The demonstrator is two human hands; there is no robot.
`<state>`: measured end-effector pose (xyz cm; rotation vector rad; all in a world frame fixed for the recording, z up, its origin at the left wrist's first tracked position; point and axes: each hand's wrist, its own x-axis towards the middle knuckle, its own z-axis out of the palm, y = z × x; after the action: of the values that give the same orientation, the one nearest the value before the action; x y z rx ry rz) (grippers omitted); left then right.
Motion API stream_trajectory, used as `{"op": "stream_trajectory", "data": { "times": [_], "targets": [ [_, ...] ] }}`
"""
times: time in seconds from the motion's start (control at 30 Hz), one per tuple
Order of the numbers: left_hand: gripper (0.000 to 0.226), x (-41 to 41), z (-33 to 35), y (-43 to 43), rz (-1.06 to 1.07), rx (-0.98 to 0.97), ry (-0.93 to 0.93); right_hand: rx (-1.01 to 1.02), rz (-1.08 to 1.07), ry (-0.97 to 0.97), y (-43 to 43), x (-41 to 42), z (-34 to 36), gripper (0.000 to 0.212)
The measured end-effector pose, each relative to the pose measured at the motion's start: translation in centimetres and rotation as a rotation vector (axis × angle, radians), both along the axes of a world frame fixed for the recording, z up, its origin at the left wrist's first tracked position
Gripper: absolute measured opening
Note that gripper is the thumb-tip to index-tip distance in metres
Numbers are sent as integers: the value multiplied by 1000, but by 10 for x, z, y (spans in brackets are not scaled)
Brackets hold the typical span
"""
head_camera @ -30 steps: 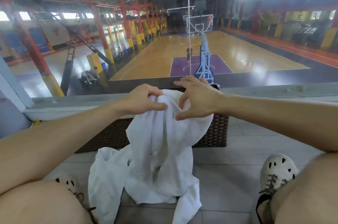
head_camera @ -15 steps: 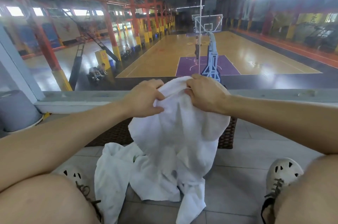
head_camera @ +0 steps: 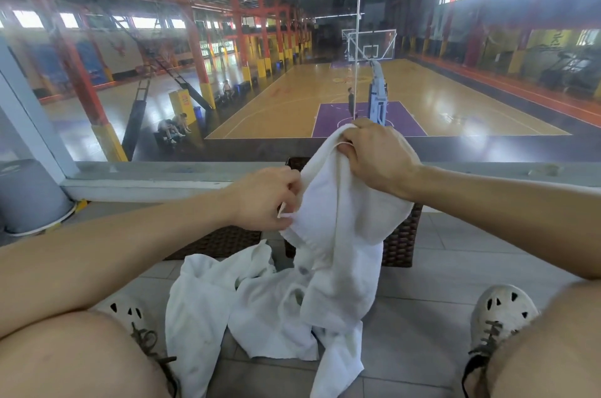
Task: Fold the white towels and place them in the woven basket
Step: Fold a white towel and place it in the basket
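None of the folding looks done: your left hand (head_camera: 263,199) and right hand (head_camera: 377,158) both grip the crumpled white terry towel (head_camera: 338,218), before the far dark woven wicker basket (head_camera: 400,241).

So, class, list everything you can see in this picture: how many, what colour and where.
held towel: one, white, up in front of the basket, hanging toward the floor
floor towels: count unclear, white, crumpled heap between the feet
woven basket: one, dark brown, behind the held towel
tub: one, grey, far left by the window
basketball court: one, tan and purple, beyond the glass
shoes: two, white, either side of the heap
left grip: one, bare, pinching the held towel's side
right grip: one, bare, clutching its top edge
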<state>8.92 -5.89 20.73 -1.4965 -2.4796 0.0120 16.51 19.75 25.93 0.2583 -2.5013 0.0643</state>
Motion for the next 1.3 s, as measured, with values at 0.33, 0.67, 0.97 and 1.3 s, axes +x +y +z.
{"op": "stream_trajectory", "data": {
  "times": [0.33,0.67,0.97,1.3],
  "targets": [
    [24,-9,8,0,370,415,-537,460,266,64,23,2,-3,20],
    [15,17,24,25,223,485,-774,536,378,121,23,5,-2,21],
    [42,12,21,33,269,534,-1039,418,358,111,18,1,-6,15],
    [19,-10,20,-10,228,482,99,100,227,-46,12,9,-1,27]
  ]
}}
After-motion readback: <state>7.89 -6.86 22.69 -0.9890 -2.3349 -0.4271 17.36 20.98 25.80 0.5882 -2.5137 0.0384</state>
